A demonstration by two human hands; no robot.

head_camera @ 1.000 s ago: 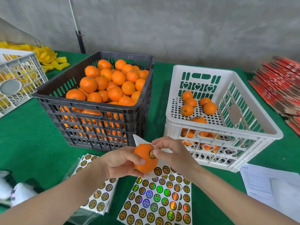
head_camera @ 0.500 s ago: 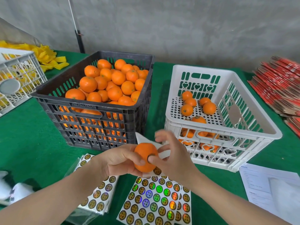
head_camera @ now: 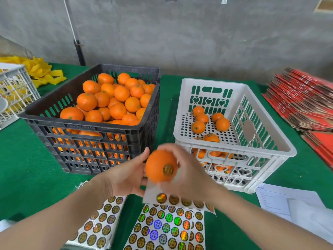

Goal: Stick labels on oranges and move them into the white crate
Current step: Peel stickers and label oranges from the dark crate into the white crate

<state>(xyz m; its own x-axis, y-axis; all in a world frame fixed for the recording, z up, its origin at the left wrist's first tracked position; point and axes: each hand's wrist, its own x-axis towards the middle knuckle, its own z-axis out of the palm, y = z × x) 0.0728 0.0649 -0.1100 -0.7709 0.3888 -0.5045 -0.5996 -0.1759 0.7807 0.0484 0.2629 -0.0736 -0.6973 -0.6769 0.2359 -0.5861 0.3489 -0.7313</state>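
Observation:
My right hand [head_camera: 187, 170], blurred, grips an orange [head_camera: 158, 166] in front of the white crate [head_camera: 234, 156]. A round gold label [head_camera: 168, 169] sticks to the orange's near side. My left hand [head_camera: 126, 175] is beside the orange on its left, thumb up and fingers fairly straight. A white sticker sheet [head_camera: 173, 198] with a row of labels hangs just below both hands, its left edge at my left fingers. The white crate holds several labelled oranges [head_camera: 222, 124]. The black crate [head_camera: 86, 141] on the left is heaped with oranges [head_camera: 117, 98].
More sheets of gold and holographic labels [head_camera: 162, 230] lie on the green cloth under my arms. A white paper [head_camera: 288, 201] lies at the right. Red flattened cartons [head_camera: 306, 105] are stacked far right. Another white basket [head_camera: 16, 91] and yellow netting [head_camera: 41, 71] sit far left.
The label has been pressed on. The orange has passed from my left hand's grip into my right hand and moved up and right toward the white crate. My left thumb has come off it.

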